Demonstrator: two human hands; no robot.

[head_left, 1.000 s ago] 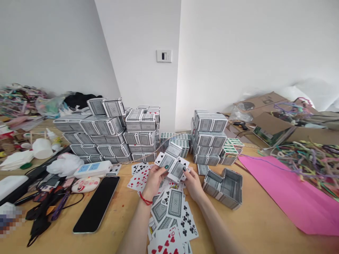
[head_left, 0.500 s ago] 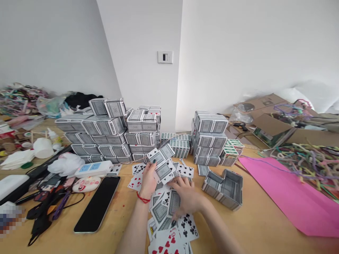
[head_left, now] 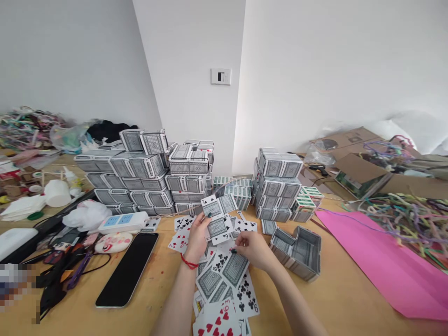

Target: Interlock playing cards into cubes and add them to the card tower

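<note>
My left hand (head_left: 196, 241), closed with its thumb on top, holds up several overlapping playing cards (head_left: 218, 227) with grey patterned backs, black spades showing at their edges. To its right, my right hand (head_left: 255, 250) pinches the top edge of a face-down playing card (head_left: 235, 269), which lies tilted over the loose pile. Other cards spread below and around both hands, among them a clubs card (head_left: 245, 295) and a hearts card (head_left: 217, 322). Right of my right hand sits an open box folded from cards (head_left: 297, 254).
Stacks of card-built blocks stand at the back left (head_left: 136, 168) and back right (head_left: 280, 186). A black phone (head_left: 128, 270) and a power strip (head_left: 124, 221) lie left. Pink paper (head_left: 381, 266), pipe cleaners (head_left: 402, 214) and a cardboard box (head_left: 364, 172) are on the right.
My right hand let go of the joined cards, moved down to the pile and took a face-down card by its edge, turning it. My left hand kept the joined cards, shifting left.
</note>
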